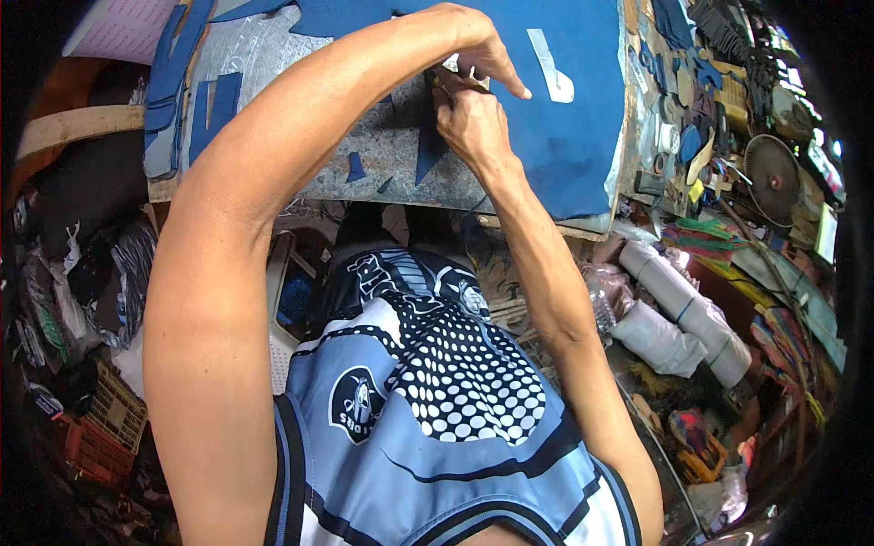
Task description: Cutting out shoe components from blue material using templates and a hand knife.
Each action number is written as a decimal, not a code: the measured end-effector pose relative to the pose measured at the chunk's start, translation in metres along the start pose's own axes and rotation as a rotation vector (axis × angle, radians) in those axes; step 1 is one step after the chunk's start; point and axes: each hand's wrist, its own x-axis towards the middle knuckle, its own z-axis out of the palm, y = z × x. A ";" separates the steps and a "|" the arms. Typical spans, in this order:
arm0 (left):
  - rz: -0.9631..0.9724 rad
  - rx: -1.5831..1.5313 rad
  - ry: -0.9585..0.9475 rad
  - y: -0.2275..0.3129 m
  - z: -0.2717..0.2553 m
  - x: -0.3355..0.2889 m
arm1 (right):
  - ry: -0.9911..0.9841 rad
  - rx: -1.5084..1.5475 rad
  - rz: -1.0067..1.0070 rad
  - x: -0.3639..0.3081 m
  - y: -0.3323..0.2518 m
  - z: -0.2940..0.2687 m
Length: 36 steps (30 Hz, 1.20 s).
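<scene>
Blue sheet material covers the far part of the tabletop and serves as the reference for every position below. Its near edge is cut into jagged, pointed shapes, and loose blue offcuts lie to the left of the sheet on the bare grey surface. A white paper pattern piece rests on the sheet, right of the hands.

Left hand: lies on the near-left part of the sheet, wrist bent, index finger stretched toward the pattern piece, remaining fingers curled down. It appears to press or pinch something small and pale at the cut edge; the item cannot be identified.

Right hand: sits just below the left hand, at the sheet's near edge, closed in a fist around a slim tool. Only a short, brownish stub shows above the fist; whether it is a blade or a marker cannot be told.

Progress, as a judgement: several shapes have already been cut from the left side, since bare tabletop and offcuts show there. Most of the sheet to the right remains whole, so the larger share of the cutting appears to be left.

Right of the sheet stands a cluttered shelf of tools and scraps; rolls of pale material lie below it.
</scene>
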 end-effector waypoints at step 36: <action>0.004 0.442 0.843 -0.006 0.069 0.019 | -0.035 -0.001 -0.022 -0.028 0.004 -0.019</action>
